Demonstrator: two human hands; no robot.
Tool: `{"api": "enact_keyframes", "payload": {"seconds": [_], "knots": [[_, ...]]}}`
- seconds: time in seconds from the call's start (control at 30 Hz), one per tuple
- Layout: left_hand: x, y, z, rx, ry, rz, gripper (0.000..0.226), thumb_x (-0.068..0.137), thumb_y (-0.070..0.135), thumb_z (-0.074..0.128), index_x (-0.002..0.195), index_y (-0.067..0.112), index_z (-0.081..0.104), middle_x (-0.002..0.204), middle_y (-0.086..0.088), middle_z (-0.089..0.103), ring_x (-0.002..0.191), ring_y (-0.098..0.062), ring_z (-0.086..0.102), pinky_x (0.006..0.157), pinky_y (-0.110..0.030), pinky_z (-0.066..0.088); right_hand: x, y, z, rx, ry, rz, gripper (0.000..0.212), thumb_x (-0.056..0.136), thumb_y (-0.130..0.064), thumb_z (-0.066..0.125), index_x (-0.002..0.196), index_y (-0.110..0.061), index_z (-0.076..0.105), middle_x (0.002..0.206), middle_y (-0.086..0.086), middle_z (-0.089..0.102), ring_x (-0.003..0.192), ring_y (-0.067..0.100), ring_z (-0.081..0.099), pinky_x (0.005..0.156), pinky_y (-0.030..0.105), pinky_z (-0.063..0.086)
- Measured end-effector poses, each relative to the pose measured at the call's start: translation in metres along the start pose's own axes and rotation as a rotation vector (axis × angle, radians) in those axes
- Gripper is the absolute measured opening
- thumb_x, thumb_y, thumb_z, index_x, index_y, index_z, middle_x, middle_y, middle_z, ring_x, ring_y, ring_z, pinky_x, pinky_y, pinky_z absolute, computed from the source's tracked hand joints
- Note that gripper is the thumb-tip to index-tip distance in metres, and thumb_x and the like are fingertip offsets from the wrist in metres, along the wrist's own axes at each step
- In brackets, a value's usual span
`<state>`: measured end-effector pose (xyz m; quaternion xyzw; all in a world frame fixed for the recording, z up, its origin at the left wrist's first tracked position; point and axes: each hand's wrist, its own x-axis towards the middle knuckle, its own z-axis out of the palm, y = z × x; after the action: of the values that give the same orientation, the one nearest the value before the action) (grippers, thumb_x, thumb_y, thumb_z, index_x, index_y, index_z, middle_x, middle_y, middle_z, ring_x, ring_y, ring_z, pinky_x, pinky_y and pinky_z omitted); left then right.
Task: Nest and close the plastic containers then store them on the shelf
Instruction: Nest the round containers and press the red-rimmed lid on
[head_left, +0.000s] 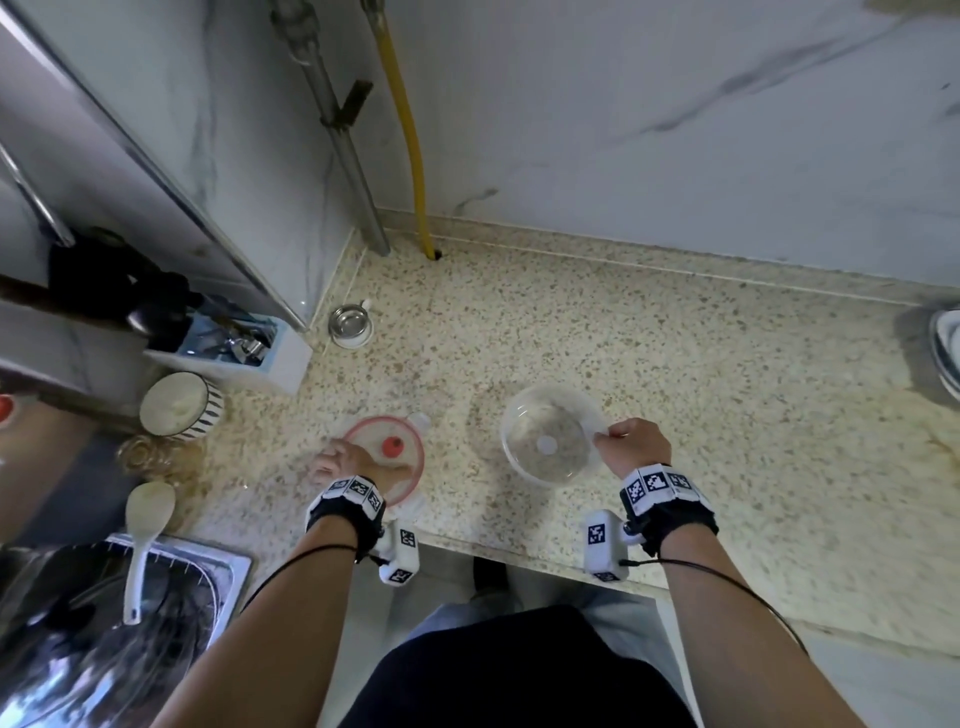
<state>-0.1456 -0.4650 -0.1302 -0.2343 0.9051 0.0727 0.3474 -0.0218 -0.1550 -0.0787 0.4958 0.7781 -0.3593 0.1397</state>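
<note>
Right grip (631, 444) pinching container (545, 436) rim

The left hand (347, 460) hides the near rim of the pink-rimmed lid (387, 457).

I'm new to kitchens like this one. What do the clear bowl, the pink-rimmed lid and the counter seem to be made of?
Clear bowl: probably glossy transparent plastic; the counter's speckles show through it.
Lid: likely clear plastic with a pink, rubbery-looking rim and centre plug.
Counter: looks like polished speckled stone or terrazzo, beige with brown flecks.
</note>
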Motion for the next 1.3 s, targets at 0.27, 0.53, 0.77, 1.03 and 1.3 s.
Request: {"api": "enact_keyframes", "payload": {"seconds": [0.27, 0.53, 0.77, 1.03, 1.3], "knots": [[-0.016, 0.013, 0.001, 0.118, 0.108, 0.063, 0.130, 0.059, 0.068, 0.083, 0.149, 0.001, 0.016, 0.148, -0.026, 0.023, 0.140, -0.041, 0.025, 0.112, -0.052, 0.031, 0.001, -0.003, -0.011, 0.049, 0.011, -0.014, 0.023, 0.090, -0.020, 0.062, 0.092, -0.003, 0.077, 0.088, 0.014, 0.076, 0.084, 0.032, 0.072, 0.063, 0.028, 0.055], [-0.020, 0.017, 0.005, -0.068, 0.032, 0.090, 0.143, 0.062, 0.055, 0.089, 0.157, 0.007, -0.006, 0.159, -0.028, -0.003, 0.148, -0.048, 0.008, 0.117, -0.058, 0.026, -0.001, -0.019, -0.015, 0.063, 0.034, -0.059, 0.021, 0.094, -0.021, 0.059, 0.094, -0.009, 0.076, 0.093, 0.010, 0.075, 0.077, 0.027, 0.066, 0.065, 0.025, 0.049], [-0.011, 0.018, -0.017, -0.194, -0.044, 0.147, 0.101, 0.089, 0.041, 0.071, 0.158, 0.004, 0.007, 0.161, -0.028, 0.018, 0.149, -0.045, 0.019, 0.118, -0.054, 0.026, -0.006, -0.029, -0.010, 0.076, -0.023, -0.129, 0.015, 0.093, -0.021, 0.060, 0.096, -0.014, 0.073, 0.093, 0.009, 0.076, 0.089, 0.027, 0.071, 0.072, 0.029, 0.055], [-0.025, 0.026, -0.058, -0.447, 0.115, 0.341, 0.040, 0.093, 0.003, 0.048, 0.128, 0.009, 0.065, 0.127, -0.020, 0.066, 0.120, -0.038, 0.060, 0.103, -0.044, 0.048, -0.010, -0.044, -0.001, 0.144, -0.083, -0.182, 0.012, 0.090, -0.019, 0.061, 0.097, -0.017, 0.071, 0.089, 0.005, 0.076, 0.088, 0.020, 0.073, 0.080, 0.033, 0.059], [-0.060, 0.059, -0.098, -0.293, 0.232, 0.609, 0.047, 0.095, 0.007, 0.041, 0.134, 0.023, 0.062, 0.136, -0.011, 0.061, 0.124, -0.033, 0.055, 0.115, -0.053, 0.031, -0.019, -0.065, -0.002, 0.177, -0.107, -0.328, 0.014, 0.090, -0.029, 0.062, 0.098, -0.020, 0.069, 0.090, -0.001, 0.075, 0.088, 0.017, 0.070, 0.078, 0.032, 0.057]]}}
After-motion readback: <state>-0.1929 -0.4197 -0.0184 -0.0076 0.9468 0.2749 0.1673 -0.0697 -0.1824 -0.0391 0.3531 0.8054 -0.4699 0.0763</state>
